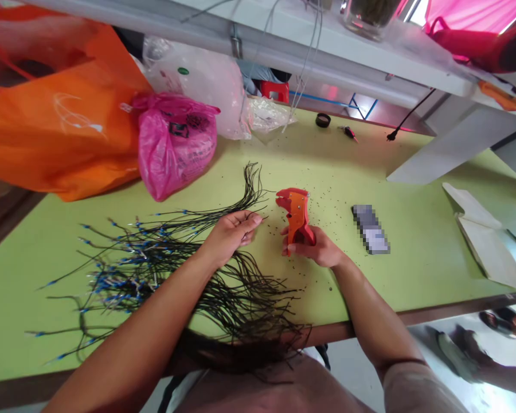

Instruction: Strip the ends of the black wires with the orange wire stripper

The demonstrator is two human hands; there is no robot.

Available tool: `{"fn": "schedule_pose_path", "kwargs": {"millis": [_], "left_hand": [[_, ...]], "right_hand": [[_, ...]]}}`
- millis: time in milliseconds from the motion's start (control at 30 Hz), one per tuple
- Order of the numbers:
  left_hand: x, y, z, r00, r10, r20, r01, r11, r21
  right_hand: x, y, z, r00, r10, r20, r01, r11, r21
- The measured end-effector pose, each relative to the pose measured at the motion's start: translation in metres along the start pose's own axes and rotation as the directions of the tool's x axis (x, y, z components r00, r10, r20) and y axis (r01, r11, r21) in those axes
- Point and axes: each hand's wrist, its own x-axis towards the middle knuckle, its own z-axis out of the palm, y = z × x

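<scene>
My right hand [316, 248] grips an orange automatic wire stripper [296, 218], which stands upright on the green table top [370, 275]. My left hand [232, 235] is just left of the tool, its fingers pinched on a thin black wire whose end points toward the stripper's jaws. A large bundle of black wires [163, 269] with blue crimped ends [112, 281] spreads under my left forearm and hangs over the near table edge. Tiny dark insulation bits [327, 229] are scattered around the stripper.
A pink plastic bag [176, 143], an orange bag [64, 120] and a clear bag [202, 80] sit at the far left. A pixelated rectangular object [371, 229] lies to the right of the stripper. Open papers [484, 235] lie at the right, with a white shelf [327, 63] overhead and a person's feet [460, 350] on the floor.
</scene>
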Motion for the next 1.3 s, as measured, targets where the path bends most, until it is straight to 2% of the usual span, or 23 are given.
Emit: {"fn": "schedule_pose_path", "kwargs": {"millis": [167,300,633,1033,1300], "left_hand": [[-0.002,0.009,-0.002,0.997,0.045,-0.061,-0.047,0.998,-0.033],[-0.002,0.011,-0.005,0.995,0.062,-0.082,-0.067,0.996,-0.058],[-0.002,0.01,-0.006,0.998,0.06,-0.024,-0.061,0.997,-0.039],[-0.003,0.012,-0.006,0.998,0.053,-0.021,-0.053,0.998,0.028],[-0.002,0.008,-0.007,1.0,0.025,0.012,-0.025,0.999,-0.047]], "right_hand": [[-0.002,0.001,0.003,0.991,0.101,0.091,-0.099,0.995,-0.028],[-0.003,-0.001,0.004,0.986,0.124,0.115,-0.119,0.991,-0.054],[-0.002,-0.005,0.012,0.975,0.166,0.147,-0.158,0.986,-0.061],[0.004,0.0,0.019,0.98,0.146,0.135,-0.155,0.986,0.054],[0.005,0.0,0.019,0.981,0.138,0.133,-0.148,0.987,0.067]]}}
